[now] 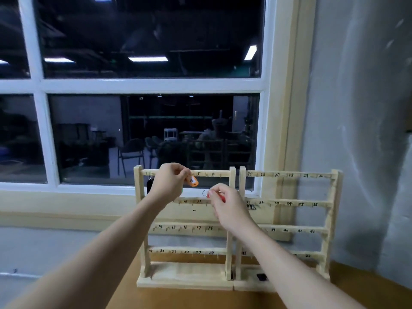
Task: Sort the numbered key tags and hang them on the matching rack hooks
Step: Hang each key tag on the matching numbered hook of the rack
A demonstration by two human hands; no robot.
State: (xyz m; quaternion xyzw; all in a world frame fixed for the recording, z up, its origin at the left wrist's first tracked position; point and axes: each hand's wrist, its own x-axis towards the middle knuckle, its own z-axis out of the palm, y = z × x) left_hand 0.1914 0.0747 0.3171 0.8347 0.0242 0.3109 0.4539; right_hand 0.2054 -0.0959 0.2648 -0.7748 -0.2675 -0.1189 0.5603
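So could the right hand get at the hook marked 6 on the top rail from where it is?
Probably yes. The right hand pinches a ring just below the top rail, and nothing sits between it and hook 6. The left hand, holding an orange tag, is off to the side.

**Room and obstacles around the key racks**

Two wooden racks stand side by side on the bench [367,284], touching at their inner posts: the left rack [231,219] and the right rack [334,219]. Between their numbered rails run open gaps, broken only by short hooks under the rails. At 12 o'clock, just behind the racks, the window [153,85] and its sill close off the far side. At 3 o'clock the wall [361,108] stands near the right rack's outer post. At 9 o'clock, left of the left rack, the space is open. Both forearms cross the front of the left rack; the left hand [170,182] covers part of its top rail, and an orange tag [192,181] hangs there.
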